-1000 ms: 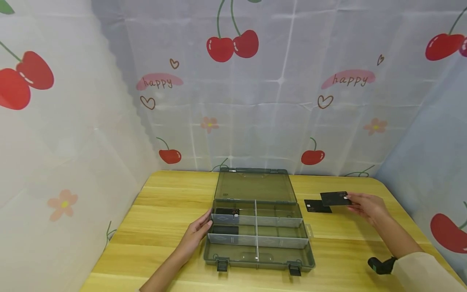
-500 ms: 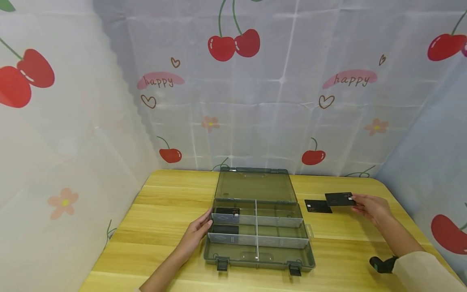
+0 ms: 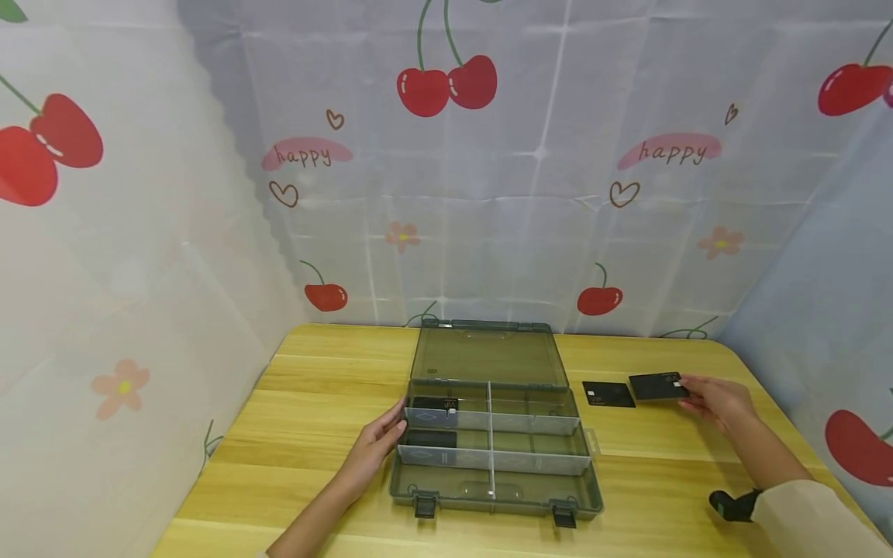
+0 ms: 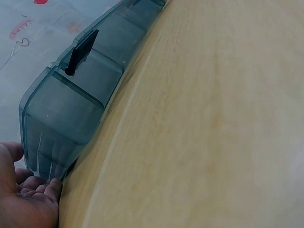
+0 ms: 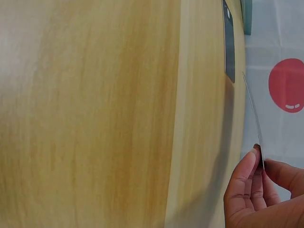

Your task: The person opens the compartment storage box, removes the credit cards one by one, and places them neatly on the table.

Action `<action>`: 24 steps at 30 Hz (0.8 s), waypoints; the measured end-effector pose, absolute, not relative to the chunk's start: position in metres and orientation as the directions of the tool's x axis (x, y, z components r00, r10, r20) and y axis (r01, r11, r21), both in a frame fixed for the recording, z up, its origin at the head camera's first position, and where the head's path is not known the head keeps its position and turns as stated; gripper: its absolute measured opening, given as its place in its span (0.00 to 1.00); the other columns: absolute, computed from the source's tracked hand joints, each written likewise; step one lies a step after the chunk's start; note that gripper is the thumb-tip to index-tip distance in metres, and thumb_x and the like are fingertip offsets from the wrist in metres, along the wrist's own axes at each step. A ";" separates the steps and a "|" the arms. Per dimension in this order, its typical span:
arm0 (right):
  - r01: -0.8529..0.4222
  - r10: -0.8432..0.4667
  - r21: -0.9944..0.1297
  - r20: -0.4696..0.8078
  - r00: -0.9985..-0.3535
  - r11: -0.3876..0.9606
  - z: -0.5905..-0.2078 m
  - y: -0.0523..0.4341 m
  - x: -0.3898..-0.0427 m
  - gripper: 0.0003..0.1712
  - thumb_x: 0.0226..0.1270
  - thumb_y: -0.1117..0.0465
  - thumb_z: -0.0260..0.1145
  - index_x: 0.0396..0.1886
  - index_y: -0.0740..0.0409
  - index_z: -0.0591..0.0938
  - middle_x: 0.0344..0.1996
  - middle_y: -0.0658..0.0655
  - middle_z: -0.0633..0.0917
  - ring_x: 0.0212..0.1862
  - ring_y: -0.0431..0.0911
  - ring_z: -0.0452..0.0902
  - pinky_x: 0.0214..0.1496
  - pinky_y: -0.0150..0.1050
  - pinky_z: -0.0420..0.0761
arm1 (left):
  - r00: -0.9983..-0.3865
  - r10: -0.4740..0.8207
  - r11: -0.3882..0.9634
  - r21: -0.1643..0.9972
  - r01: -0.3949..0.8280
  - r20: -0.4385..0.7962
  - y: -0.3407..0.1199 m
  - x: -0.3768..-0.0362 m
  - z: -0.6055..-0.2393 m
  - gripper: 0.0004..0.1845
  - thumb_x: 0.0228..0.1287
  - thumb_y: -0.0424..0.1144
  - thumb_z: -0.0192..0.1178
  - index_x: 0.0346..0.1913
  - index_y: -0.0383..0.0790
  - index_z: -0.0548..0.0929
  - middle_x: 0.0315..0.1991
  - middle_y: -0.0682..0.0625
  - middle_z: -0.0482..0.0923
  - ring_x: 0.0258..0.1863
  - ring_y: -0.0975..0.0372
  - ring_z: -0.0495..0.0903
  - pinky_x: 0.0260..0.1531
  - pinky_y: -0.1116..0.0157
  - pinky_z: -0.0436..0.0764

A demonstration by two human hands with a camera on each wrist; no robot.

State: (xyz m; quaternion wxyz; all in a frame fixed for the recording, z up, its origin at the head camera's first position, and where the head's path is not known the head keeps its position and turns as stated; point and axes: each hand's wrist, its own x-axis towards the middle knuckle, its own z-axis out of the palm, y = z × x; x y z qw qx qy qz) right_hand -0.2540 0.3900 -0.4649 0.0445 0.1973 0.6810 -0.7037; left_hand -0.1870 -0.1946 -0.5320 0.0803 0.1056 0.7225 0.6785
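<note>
In the head view my right hand (image 3: 722, 401) pinches a black VIP card (image 3: 657, 386) by its right end between thumb and fingers. The right wrist view shows this card (image 5: 255, 114) edge-on and slightly bowed, held above the table. Beside it a second black card (image 3: 608, 394) lies flat on the wood. My left hand (image 3: 377, 443) holds the left side of a translucent grey-green divided box (image 3: 497, 508), thumb at the rim and curled fingers against the outer wall. Black cards (image 3: 431, 404) sit in its upper-left and middle-left compartments.
The box's hinged lid (image 3: 488, 355) lies back toward the curtain (image 3: 474, 194). Two black latches (image 3: 425, 508) hang at its front. A small black object (image 3: 732, 506) is by the right sleeve (image 3: 812, 515). The wooden table (image 3: 335, 364) ends at the curtain.
My right hand has moved a little right and down with the VIP card, so it no longer overlaps the card on the table in the head view. The left hand stays put.
</note>
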 end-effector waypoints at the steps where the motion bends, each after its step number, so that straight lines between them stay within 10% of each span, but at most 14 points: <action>1: 0.334 0.212 -0.940 -0.340 -0.916 -0.063 -0.466 0.390 -0.254 0.18 0.66 0.65 0.61 0.18 0.42 0.85 0.22 0.47 0.84 0.25 0.43 0.83 0.33 0.38 0.84 | -0.964 0.263 0.060 0.997 0.045 0.027 -0.195 -0.187 -0.532 0.29 0.72 0.46 0.49 0.73 0.47 0.57 0.73 0.48 0.50 0.70 0.55 0.54 0.64 0.53 0.60; 24: 0.332 0.236 -0.940 -0.341 -0.910 -0.078 -0.487 0.403 -0.261 0.20 0.64 0.68 0.61 0.17 0.41 0.85 0.21 0.44 0.83 0.25 0.42 0.84 0.33 0.38 0.84 | -0.962 0.270 0.055 0.998 0.044 0.027 -0.195 -0.186 -0.531 0.30 0.72 0.47 0.49 0.73 0.47 0.57 0.73 0.49 0.49 0.70 0.57 0.53 0.64 0.52 0.59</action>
